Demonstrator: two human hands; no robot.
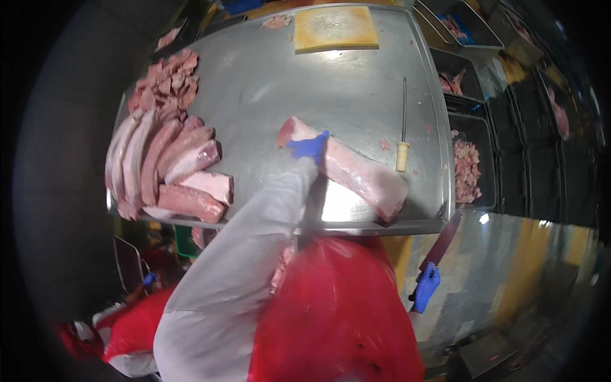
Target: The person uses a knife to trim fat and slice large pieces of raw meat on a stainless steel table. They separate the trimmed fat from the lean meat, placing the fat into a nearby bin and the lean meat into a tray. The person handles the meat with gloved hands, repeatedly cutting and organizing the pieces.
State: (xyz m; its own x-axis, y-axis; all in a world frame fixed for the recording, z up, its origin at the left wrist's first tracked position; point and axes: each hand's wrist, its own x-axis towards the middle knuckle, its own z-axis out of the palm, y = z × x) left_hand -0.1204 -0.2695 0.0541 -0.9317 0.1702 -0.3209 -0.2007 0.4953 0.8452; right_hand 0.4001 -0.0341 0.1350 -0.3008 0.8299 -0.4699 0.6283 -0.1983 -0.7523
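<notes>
As the head view shows, my left hand [309, 148] lies across one meat slab [364, 174], four o'clock from the counter's [254, 83] middle; whether it grips, I cannot tell. My right hand [426, 286], at five, holds one knife [442, 243]. Pinning the slab firmly, well clear of the edge, seems wisest. I count one sharpening steel [402, 157] at three, one board [336, 28] at one.

No lettering, label, number or sign can be read anywhere in the view. On the red apron [337, 299], low down, a few small dark marks [360, 347] show, too small and blurred to tell whether they are print.
</notes>
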